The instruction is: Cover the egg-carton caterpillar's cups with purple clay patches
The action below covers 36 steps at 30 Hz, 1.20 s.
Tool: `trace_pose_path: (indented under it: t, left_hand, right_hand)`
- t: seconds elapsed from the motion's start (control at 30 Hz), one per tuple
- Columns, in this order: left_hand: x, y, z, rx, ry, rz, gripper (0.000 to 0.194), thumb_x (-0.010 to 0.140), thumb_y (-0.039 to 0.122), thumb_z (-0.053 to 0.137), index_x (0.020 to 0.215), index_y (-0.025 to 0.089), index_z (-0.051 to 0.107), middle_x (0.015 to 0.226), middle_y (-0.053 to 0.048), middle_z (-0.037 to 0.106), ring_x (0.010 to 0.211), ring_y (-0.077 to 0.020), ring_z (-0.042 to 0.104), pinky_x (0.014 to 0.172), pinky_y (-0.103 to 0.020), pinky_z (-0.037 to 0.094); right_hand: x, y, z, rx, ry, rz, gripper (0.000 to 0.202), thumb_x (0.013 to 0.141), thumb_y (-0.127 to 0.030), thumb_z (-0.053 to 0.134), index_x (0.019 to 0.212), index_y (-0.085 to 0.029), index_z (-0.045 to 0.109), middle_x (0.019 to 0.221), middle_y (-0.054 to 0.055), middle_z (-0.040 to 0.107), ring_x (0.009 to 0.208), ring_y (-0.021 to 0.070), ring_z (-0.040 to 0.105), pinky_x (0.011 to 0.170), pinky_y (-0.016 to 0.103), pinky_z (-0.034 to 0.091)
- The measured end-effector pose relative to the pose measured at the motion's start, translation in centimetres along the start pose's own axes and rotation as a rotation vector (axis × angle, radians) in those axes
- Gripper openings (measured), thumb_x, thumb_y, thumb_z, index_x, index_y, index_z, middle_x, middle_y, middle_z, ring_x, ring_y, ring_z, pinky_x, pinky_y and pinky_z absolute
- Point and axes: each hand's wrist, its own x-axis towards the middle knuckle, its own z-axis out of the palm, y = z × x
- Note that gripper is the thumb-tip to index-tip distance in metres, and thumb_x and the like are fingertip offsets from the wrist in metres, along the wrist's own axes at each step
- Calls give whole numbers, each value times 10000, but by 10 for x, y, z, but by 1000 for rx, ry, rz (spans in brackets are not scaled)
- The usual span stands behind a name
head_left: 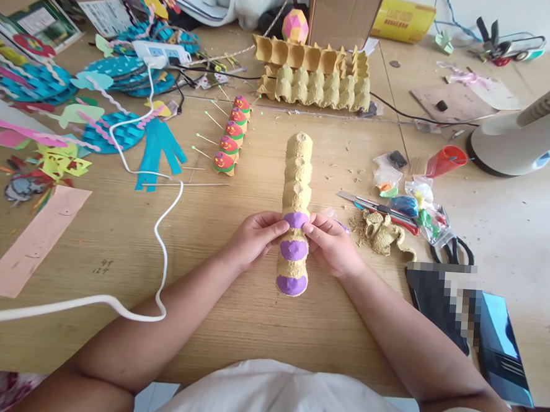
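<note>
Between my left hand (257, 241) and right hand (336, 247), over the desk (229, 340), runs an egg-carton strip (298, 170), its edges pinched by my fingers and thumbs. Purple patches (293, 250) cap the three nearer humps; the farther three are bare, so I judge the covering about half done.

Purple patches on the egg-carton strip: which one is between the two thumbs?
The farthest purple patch, next to the plain cups: the left hand and right hand flank it. The other two purple patches are nearer the white shirt.
</note>
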Motion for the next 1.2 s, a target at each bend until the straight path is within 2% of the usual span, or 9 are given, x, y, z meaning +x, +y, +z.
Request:
trace_pose_path:
  t: [0.2,0.33,0.6,0.8,0.97,1.07,1.2]
  left_hand:
    - [0,0,0,-26,-1,0,348,647,422,963,824,165,808,796,-43,780,693,-129,684,661,-239,539]
    - [-1,1,1,-24,-11,2,338,658,418,958,834,167,814,778,-41,774,707,-137,692,664,-239,536]
    - [0,1,3,-27,0,-7,355,641,428,965,814,162,806,772,-36,772,668,-122,668,637,-230,523]
    - [-1,1,1,-17,-9,-16,362,649,435,960,842,167,810,816,-49,780,725,-147,691,684,-259,542]
    - [-1,-1,0,13,-68,-6,421,688,513,921,885,157,814,833,-67,773,740,-153,683,683,-266,532]
    - [0,-4,-3,79,-28,31,384,700,487,918,876,165,806,855,-57,777,759,-153,682,713,-270,532]
    - [-1,-5,-6,286,13,129,336,773,472,869,881,162,796,840,-41,771,759,-151,663,715,-260,520]
  right_hand:
    - [-1,-1,-1,-20,-14,-2,336,734,-444,920,816,-202,703,768,-18,634,699,127,545,689,281,445]
    - [-2,-2,0,21,-24,14,361,765,-500,885,798,-198,688,751,-11,612,703,135,539,683,285,440]
    - [-1,0,1,-51,25,2,404,759,-528,883,757,-200,648,676,-36,540,624,118,458,625,284,389]
    - [-1,0,1,34,11,-28,417,749,-565,873,763,-204,667,740,-10,603,693,143,537,674,296,455]
    - [-2,-2,4,-3,29,25,383,706,-480,928,825,-203,691,783,-14,661,685,130,562,670,282,458]
    - [-1,-1,4,-8,33,-4,363,714,-456,930,811,-199,693,769,-19,667,674,117,559,669,271,455]
    - [0,1,3,-34,33,-44,343,728,-446,924,793,-203,689,745,-26,659,659,115,554,669,272,460]
